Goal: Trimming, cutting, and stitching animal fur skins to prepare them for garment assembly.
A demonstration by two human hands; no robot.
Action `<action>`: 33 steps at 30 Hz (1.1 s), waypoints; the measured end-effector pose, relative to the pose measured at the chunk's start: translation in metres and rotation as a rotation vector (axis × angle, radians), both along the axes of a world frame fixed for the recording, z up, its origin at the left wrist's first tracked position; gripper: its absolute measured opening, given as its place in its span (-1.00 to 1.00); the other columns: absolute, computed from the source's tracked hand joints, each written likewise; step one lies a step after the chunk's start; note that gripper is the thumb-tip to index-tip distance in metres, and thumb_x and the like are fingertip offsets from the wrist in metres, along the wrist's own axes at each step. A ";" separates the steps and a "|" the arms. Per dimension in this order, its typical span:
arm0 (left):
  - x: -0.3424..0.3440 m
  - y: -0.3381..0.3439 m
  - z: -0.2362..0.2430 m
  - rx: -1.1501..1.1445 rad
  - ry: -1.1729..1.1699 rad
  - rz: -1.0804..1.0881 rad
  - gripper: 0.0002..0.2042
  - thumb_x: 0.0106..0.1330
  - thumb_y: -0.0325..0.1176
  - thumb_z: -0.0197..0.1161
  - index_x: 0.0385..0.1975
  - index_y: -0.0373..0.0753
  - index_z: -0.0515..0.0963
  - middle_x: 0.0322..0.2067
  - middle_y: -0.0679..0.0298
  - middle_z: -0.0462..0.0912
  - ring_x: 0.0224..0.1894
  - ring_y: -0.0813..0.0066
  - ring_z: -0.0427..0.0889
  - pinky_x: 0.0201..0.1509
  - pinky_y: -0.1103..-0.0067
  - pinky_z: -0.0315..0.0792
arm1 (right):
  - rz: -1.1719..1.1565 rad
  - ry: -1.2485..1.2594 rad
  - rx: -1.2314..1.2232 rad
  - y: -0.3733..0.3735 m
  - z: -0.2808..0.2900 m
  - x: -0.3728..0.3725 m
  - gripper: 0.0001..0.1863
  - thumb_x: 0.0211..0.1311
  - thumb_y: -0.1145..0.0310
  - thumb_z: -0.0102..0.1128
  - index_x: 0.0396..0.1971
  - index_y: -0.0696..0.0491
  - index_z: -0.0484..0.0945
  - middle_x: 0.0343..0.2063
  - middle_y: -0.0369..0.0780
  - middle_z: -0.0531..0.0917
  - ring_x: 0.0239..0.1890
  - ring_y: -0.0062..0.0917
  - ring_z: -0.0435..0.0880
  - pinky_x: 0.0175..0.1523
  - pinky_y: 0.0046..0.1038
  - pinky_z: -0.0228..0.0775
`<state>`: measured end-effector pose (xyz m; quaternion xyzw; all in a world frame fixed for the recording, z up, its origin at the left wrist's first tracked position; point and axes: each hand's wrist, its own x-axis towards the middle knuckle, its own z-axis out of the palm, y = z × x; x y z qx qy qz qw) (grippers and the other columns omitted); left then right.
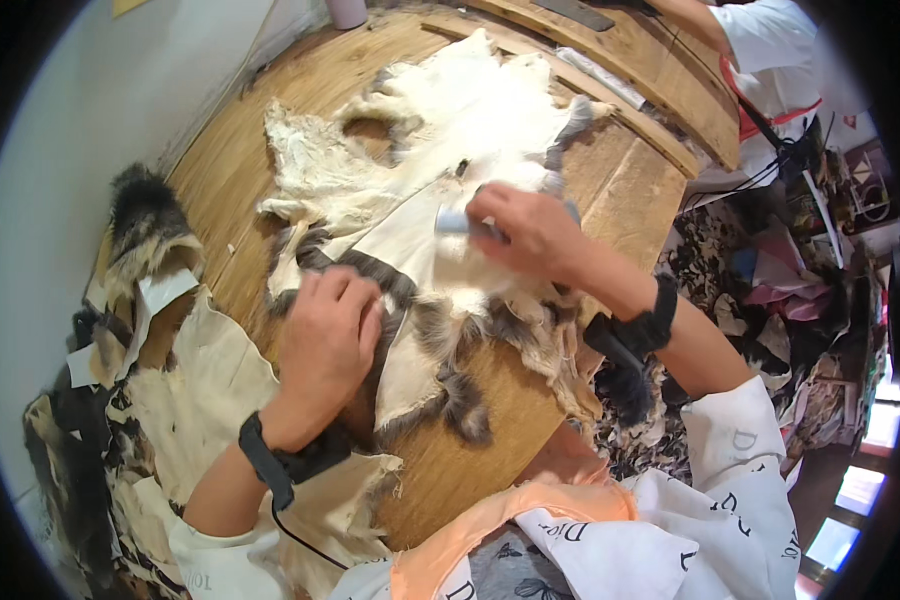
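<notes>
A cream-coloured fur pelt [420, 110] lies skin side up on a wooden table, with grey-brown fur showing along its edges. My right hand [525, 235] is closed round a pale blue-grey tool [454, 221] over the middle of the skin. Motion blurs the tool, and its kind does not show. At the pelt's near left edge, the fingers of my left hand [330, 330] are curled down at a strip of dark fur [375, 275]; the fingertips are partly hidden. A small dark mark [462, 168] sits on the skin beyond my right hand.
More pelts [205, 350] are heaped at the left by the white wall. Wooden boards [610, 110] lie along the table's far right side. A co-worker's arm [695, 20] reaches in at the top right. Fur scraps [710, 270] cover the floor at right.
</notes>
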<state>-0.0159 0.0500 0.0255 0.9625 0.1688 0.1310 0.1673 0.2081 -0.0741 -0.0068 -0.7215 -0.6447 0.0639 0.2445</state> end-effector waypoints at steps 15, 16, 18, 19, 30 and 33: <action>0.015 0.036 -0.028 0.094 0.285 -0.253 -0.57 0.31 -0.22 -0.01 0.20 -0.01 0.24 0.28 0.38 0.12 0.30 0.17 0.05 0.25 0.13 0.00 | 0.418 0.277 -0.313 -0.091 0.044 -0.066 -0.76 -0.13 0.39 0.18 -0.35 -0.02 0.46 -0.45 -0.28 0.53 -0.58 -0.31 0.55 -0.52 -0.34 0.36; 0.016 0.037 -0.028 0.068 0.280 -0.256 -0.59 0.31 -0.23 -0.01 0.17 -0.02 0.27 0.26 0.36 0.16 0.29 0.16 0.09 0.25 0.14 0.02 | 0.422 0.277 -0.314 -0.089 0.047 -0.061 -0.76 -0.13 0.39 0.18 -0.35 -0.02 0.46 -0.45 -0.28 0.53 -0.58 -0.31 0.55 -0.52 -0.34 0.36; 0.018 0.041 -0.025 0.044 0.273 -0.258 -0.61 0.31 -0.23 -0.01 0.15 -0.04 0.30 0.24 0.34 0.21 0.28 0.14 0.12 0.25 0.15 0.04 | 0.203 0.303 0.031 -0.084 0.055 -0.052 -0.79 -0.14 0.45 0.22 -0.40 0.00 0.50 -0.44 -0.26 0.56 -0.56 -0.37 0.57 -0.54 -0.46 0.37; 0.020 0.043 -0.027 0.031 0.188 -0.257 -0.64 0.30 -0.25 0.01 0.10 -0.06 0.35 0.19 0.32 0.28 0.26 0.14 0.16 0.24 0.18 0.06 | 0.132 0.228 0.081 -0.081 0.062 -0.044 -0.80 -0.11 0.48 0.23 -0.39 0.02 0.52 -0.45 -0.25 0.59 -0.56 -0.42 0.58 -0.52 -0.51 0.38; 0.007 0.053 -0.013 0.053 0.018 -0.484 -0.87 0.15 -0.32 0.19 -0.33 -0.15 0.58 -0.20 0.33 0.60 0.06 0.32 0.39 0.13 0.28 0.21 | -0.153 2.031 0.514 -0.007 0.053 -0.079 -0.76 0.21 0.30 -0.14 -0.26 0.08 0.47 -0.23 -0.12 0.55 -0.24 -0.44 0.56 -0.26 -0.51 0.40; 0.014 0.055 -0.012 -0.031 -0.100 -0.465 -0.90 0.10 -0.34 0.22 -0.48 -0.21 0.58 -0.36 0.28 0.62 -0.14 0.32 0.49 -0.02 0.35 0.33 | -0.574 1.651 0.584 0.012 0.027 -0.094 -0.72 0.14 0.33 -0.15 -0.23 0.10 0.48 -0.34 -0.20 0.53 -0.31 -0.53 0.52 -0.19 -0.55 0.35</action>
